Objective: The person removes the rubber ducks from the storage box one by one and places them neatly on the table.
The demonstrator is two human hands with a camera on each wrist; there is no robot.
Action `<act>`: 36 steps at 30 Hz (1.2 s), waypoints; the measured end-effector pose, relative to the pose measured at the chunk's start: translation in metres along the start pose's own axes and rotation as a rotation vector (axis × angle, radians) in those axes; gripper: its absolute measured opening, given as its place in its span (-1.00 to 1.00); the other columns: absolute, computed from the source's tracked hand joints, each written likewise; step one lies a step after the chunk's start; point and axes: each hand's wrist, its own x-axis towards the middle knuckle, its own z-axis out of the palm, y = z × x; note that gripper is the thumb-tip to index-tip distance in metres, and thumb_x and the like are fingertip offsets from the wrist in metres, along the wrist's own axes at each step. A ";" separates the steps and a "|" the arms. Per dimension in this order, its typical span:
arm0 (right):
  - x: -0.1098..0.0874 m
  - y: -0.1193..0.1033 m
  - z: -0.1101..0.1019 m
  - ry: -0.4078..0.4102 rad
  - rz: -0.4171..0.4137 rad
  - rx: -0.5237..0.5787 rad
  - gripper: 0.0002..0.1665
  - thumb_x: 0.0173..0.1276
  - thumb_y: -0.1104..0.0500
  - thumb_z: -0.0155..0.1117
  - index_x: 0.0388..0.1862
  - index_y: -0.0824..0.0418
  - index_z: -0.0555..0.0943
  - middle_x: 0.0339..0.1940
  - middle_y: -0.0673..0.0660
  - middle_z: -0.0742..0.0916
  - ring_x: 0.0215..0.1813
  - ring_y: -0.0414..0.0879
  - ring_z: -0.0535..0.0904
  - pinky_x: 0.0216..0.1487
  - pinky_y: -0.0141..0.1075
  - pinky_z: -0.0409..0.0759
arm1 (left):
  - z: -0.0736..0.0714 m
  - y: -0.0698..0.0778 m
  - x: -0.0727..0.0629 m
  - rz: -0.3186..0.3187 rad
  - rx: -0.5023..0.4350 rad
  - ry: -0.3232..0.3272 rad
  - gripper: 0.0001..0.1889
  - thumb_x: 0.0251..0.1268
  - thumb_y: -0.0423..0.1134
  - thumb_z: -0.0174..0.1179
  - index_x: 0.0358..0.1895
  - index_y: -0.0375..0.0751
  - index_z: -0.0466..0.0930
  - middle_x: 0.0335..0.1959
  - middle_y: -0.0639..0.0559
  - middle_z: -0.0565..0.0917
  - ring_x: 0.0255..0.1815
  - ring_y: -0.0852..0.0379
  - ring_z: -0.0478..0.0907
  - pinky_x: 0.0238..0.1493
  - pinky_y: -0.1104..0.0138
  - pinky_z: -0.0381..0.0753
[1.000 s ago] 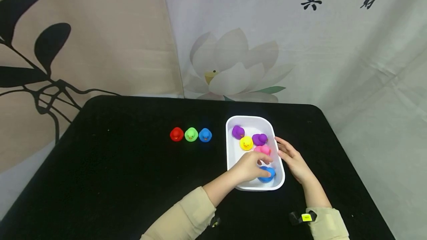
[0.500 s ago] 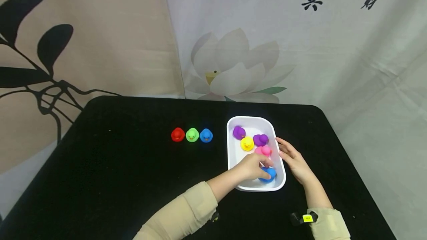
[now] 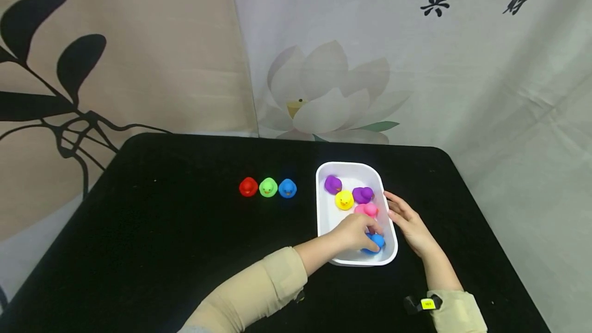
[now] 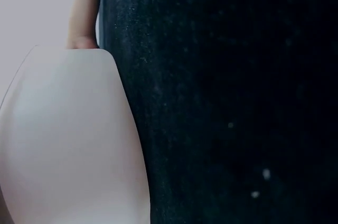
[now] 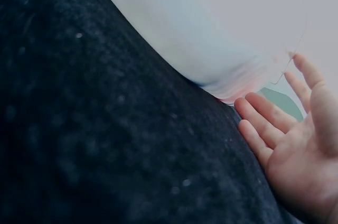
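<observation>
A white tray (image 3: pixel 326 222) lies on the right half of the black table, with rubber ducks in it. My left hand (image 3: pixel 353 232) reaches over the tray's left rim. Its thumb and fingers are curled round a blue rubber duck (image 3: pixel 378 241) at the near end, partly covering it. My right hand (image 3: pixel 409 222) is at the tray's right wall, its extended fingertips touching the rim; the right wrist view shows these fingers (image 5: pixel 266 123) beside the white wall. In the left wrist view the tray's side (image 4: pixel 74 139) fills the left part, and the left hand is out of sight.
Two purple ducks (image 3: pixel 333 184), a yellow duck (image 3: pixel 344 200) and a pink duck (image 3: pixel 367 209) sit farther up the tray. Left of it, a red duck (image 3: pixel 248 187), a green duck (image 3: pixel 268 187) and a blue duck (image 3: pixel 288 188) stand in a row. A printed curtain hangs behind.
My left fingers have come down and closed round the near blue duck. My right hand has kept its place at the tray's rim. The whole head view has shifted slightly.
</observation>
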 end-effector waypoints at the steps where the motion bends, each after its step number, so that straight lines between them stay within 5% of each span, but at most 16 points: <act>1: 0.000 0.000 0.000 -0.001 0.001 0.004 -0.40 0.53 0.11 -0.02 0.47 0.22 0.17 0.37 0.39 0.36 0.35 0.28 0.25 0.26 0.23 0.19 | 0.000 0.000 0.000 0.000 0.003 -0.001 -0.66 -0.05 -0.22 0.50 -0.11 -0.03 0.73 -0.38 0.26 0.62 -0.35 0.32 0.46 -0.31 0.54 0.46; 6: 0.000 -0.002 0.001 -0.004 -0.013 -0.003 -0.40 0.53 0.12 -0.02 0.47 0.22 0.17 0.37 0.39 0.37 0.35 0.25 0.28 0.25 0.19 0.22 | -0.002 0.002 -0.002 0.015 0.021 0.005 -0.67 -0.04 -0.22 0.50 -0.12 -0.03 0.74 -0.39 0.26 0.62 -0.36 0.34 0.45 -0.31 0.54 0.45; 13: -0.001 -0.001 0.000 -0.006 -0.032 -0.014 -0.42 0.53 0.13 -0.01 0.47 0.19 0.19 0.36 0.35 0.39 0.28 -0.10 0.39 0.14 -0.33 0.39 | -0.003 0.001 -0.004 0.076 0.034 0.035 -0.68 -0.02 -0.22 0.48 -0.11 -0.07 0.75 -0.40 0.28 0.64 -0.37 0.35 0.45 -0.31 0.56 0.43; 18: -0.001 0.000 0.001 -0.001 -0.040 -0.003 -0.42 0.52 0.14 0.00 0.46 0.20 0.20 0.35 0.37 0.39 0.24 -0.18 0.41 0.09 -0.42 0.41 | -0.006 0.002 -0.007 0.135 0.035 0.069 -0.69 -0.02 -0.24 0.48 -0.11 -0.08 0.75 -0.43 0.29 0.63 -0.41 0.37 0.44 -0.38 0.57 0.42; 29: 0.000 0.000 0.001 -0.001 -0.023 -0.019 -0.41 0.52 0.11 0.00 0.47 0.17 0.20 0.35 0.34 0.40 0.29 0.04 0.38 0.16 -0.21 0.39 | -0.015 0.005 -0.015 0.185 -0.006 0.145 -0.64 0.03 -0.20 0.45 -0.04 -0.10 0.72 -0.33 0.29 0.66 -0.32 0.39 0.48 -0.33 0.59 0.46; 36: 0.000 0.001 0.001 -0.001 -0.026 -0.013 -0.41 0.53 0.13 -0.02 0.47 0.22 0.18 0.35 0.41 0.37 0.34 0.30 0.27 0.24 0.24 0.22 | -0.026 0.009 -0.024 0.246 -0.073 0.219 -0.59 0.05 -0.20 0.41 0.03 -0.16 0.68 -0.11 0.21 0.69 -0.14 0.31 0.52 -0.18 0.55 0.48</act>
